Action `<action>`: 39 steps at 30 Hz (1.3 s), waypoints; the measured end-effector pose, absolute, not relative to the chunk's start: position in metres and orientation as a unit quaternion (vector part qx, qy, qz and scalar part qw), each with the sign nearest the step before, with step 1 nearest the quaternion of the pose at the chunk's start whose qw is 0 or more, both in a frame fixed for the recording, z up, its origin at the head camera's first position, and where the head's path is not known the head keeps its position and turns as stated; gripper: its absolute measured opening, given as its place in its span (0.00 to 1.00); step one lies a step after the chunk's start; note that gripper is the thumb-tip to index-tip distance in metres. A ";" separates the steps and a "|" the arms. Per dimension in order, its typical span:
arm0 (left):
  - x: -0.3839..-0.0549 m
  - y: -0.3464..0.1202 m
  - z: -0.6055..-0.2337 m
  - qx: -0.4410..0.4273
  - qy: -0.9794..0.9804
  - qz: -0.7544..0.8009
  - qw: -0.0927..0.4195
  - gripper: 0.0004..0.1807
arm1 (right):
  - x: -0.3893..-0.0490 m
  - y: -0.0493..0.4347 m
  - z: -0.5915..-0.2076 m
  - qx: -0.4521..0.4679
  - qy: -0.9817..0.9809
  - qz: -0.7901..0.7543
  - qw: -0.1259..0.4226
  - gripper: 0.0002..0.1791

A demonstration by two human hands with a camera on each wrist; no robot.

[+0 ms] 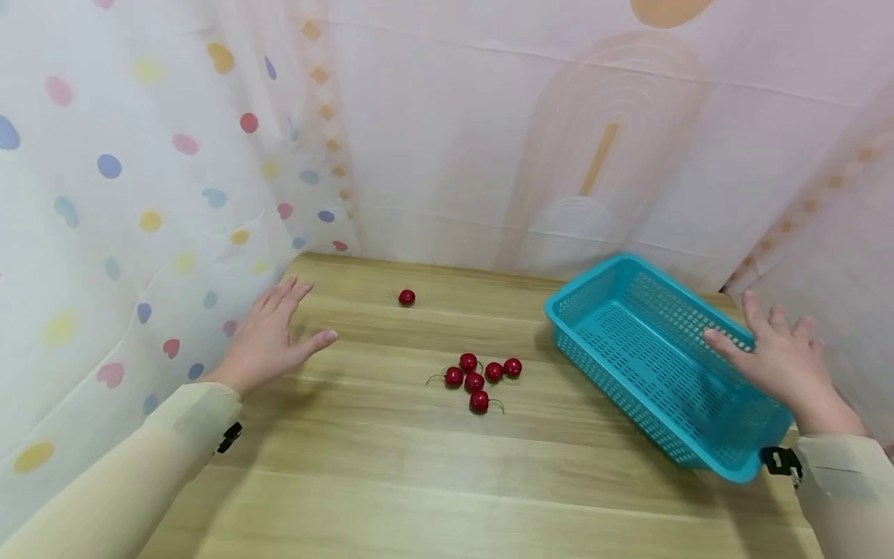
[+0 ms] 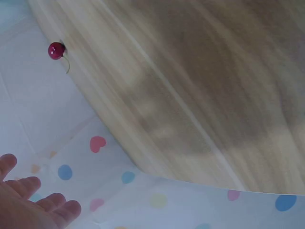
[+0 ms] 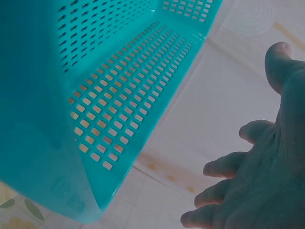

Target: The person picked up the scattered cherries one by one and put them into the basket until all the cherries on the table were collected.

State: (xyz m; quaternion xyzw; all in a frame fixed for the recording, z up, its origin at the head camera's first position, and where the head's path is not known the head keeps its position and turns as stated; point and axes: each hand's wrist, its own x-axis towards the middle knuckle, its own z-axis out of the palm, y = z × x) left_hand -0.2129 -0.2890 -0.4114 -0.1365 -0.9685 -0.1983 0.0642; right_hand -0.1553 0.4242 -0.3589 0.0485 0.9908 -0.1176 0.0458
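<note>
My left hand point(image 1: 268, 338) hovers above the left side of the wooden table, its fingers spread and nothing in them. Over the right rim of a teal plastic basket point(image 1: 608, 380) hangs my right hand point(image 1: 785, 365), also with fingers apart and holding nothing. Several red cherries point(image 1: 474, 382), some with visible stems, lie grouped on the table between the hands. One lone cherry point(image 1: 407, 297) sits farther back, nearer the left hand; it shows in the left wrist view too, stem visible. Only the basket's perforated walls and part of its inside appear in the right wrist view.
The wooden table point(image 1: 391, 466) ends at a back edge against a pale patterned curtain point(image 1: 433, 140). A dotted curtain point(image 1: 161, 178) hangs along the left side. The basket stands at an angle on the right, near the back edge.
</note>
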 end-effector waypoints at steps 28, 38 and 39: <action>-0.248 -0.212 -0.444 -0.161 -0.972 -0.164 -0.048 0.42 | -0.112 0.237 -0.449 0.036 0.977 -0.104 -0.181 0.41; -0.324 -0.164 -0.463 -0.152 -0.975 -0.159 -0.033 0.46 | -0.103 0.266 -0.471 -0.125 0.934 -0.092 -0.320 0.15; -0.330 -0.160 -0.464 -0.147 -0.976 -0.159 -0.034 0.45 | -0.103 0.270 -0.472 -0.144 0.928 -0.097 -0.329 0.15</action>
